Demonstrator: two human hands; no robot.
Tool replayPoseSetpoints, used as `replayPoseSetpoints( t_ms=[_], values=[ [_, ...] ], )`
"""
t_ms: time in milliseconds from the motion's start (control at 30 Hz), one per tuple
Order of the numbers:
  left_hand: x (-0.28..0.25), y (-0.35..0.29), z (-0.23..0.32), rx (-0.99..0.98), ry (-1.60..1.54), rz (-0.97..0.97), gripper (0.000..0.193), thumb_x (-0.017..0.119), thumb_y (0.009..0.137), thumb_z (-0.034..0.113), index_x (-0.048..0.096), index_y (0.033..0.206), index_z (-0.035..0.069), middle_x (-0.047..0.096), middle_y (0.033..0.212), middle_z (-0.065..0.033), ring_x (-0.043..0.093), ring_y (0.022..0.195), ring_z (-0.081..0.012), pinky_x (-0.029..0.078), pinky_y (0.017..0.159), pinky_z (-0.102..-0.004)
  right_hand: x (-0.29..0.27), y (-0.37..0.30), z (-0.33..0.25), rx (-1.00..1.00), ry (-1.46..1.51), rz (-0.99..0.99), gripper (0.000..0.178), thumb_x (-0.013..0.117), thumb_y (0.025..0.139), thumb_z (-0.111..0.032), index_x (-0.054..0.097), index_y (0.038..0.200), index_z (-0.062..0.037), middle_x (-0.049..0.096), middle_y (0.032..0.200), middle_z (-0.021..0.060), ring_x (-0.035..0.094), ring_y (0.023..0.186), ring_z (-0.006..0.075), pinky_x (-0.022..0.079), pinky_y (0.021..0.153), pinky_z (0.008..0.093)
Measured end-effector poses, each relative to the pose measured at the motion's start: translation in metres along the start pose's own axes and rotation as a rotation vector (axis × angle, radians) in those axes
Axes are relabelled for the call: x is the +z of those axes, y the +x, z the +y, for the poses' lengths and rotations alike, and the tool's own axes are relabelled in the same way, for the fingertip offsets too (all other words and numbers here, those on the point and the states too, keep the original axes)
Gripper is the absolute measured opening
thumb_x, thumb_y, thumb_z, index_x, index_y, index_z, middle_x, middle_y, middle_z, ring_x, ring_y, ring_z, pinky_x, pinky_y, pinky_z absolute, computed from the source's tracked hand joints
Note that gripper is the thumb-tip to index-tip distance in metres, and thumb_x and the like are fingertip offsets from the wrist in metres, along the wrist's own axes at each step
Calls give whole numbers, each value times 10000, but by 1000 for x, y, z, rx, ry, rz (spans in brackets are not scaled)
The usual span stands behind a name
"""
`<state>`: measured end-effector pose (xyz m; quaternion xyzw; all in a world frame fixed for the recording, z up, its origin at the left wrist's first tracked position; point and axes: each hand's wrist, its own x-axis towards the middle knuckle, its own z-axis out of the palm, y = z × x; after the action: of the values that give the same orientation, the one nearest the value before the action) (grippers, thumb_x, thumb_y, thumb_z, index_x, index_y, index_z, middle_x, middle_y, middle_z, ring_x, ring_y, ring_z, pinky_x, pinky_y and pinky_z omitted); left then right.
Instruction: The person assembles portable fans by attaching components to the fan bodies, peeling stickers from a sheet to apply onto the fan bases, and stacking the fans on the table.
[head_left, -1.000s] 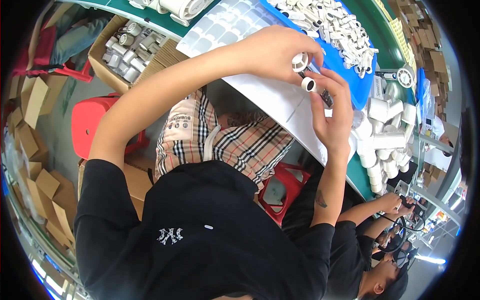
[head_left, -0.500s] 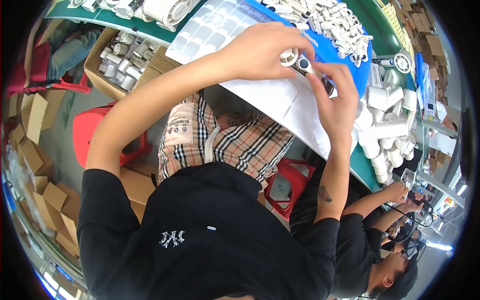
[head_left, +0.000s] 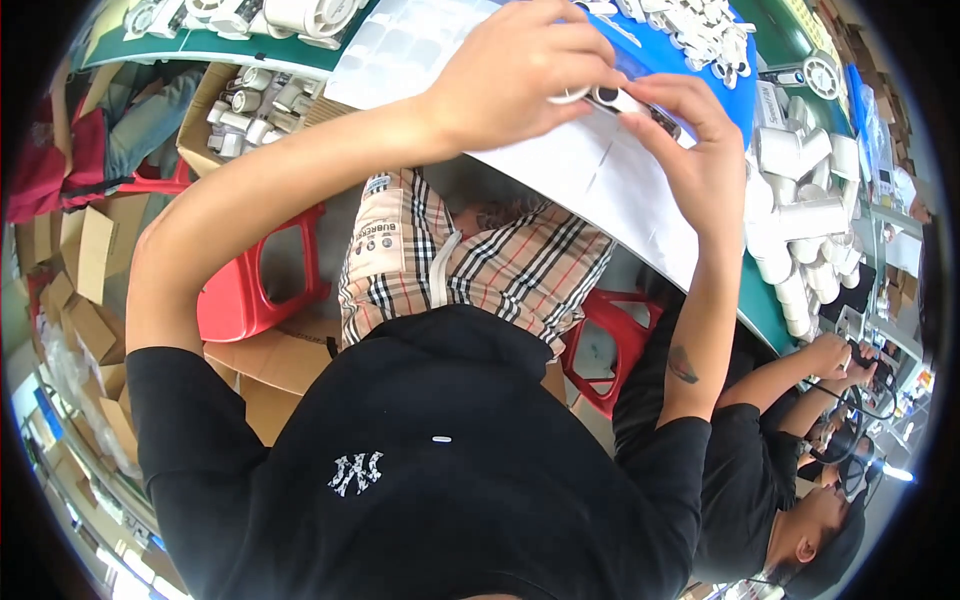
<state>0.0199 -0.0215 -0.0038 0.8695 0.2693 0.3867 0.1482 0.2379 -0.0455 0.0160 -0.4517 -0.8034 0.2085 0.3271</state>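
My left hand (head_left: 530, 75) is closed around a white device, of which only a round white end (head_left: 570, 96) shows below the fingers. My right hand (head_left: 700, 140) pinches between thumb and fingers a small white part (head_left: 620, 101) with a dark oval on it, right against the round end. A dark glossy piece (head_left: 662, 122) shows between the right thumb and fingers; whether it belongs to the same device I cannot tell. Both hands are above a white sheet (head_left: 585, 185) on the table.
A blue tray (head_left: 742, 105) bears many small white parts (head_left: 690, 35). Left of it lies a translucent compartment tray (head_left: 385, 60). White cylindrical housings (head_left: 800, 220) are heaped at right, near a co-worker's arm (head_left: 775, 385). A cardboard box (head_left: 195, 130) and red stool (head_left: 235, 300) stand left.
Both hands have shifted upward in the picture, and the whole view has shifted somewhat. The left hand has turned, so less of the round white end shows. Both keep their hold.
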Motion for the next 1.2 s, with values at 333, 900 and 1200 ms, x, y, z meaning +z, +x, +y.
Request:
replayPoseSetpoints(
  t_ms=[333, 900, 1200],
  values=[
    [-2, 10, 34, -326, 42, -153, 265, 627, 691, 25, 517, 928, 67, 573, 926, -127, 499, 920, -334, 392, 790, -432, 21, -28, 12, -21, -190, -55, 516, 750, 754, -251, 589, 1206, -60, 630, 1119, 139, 571, 1011, 311, 464, 876, 371],
    [-4, 18, 36, -435, -40, -159, 367, 785, 648, 204, 613, 943, 69, 645, 895, -126, 568, 915, -337, 460, 786, -412, 17, -29, 19, 295, 221, -87, 528, 800, 741, -239, 592, 1177, -27, 676, 1014, 88, 630, 917, 137, 491, 810, 263],
    [5, 17, 45, -494, -36, -75, 334, 745, 662, 125, 632, 962, 30, 656, 917, -154, 578, 942, -352, 469, 816, -412, 16, -29, 27, 285, 298, -105, 502, 792, 754, -247, 603, 1170, -39, 671, 1040, 98, 638, 930, 154, 490, 814, 261]
  ],
)
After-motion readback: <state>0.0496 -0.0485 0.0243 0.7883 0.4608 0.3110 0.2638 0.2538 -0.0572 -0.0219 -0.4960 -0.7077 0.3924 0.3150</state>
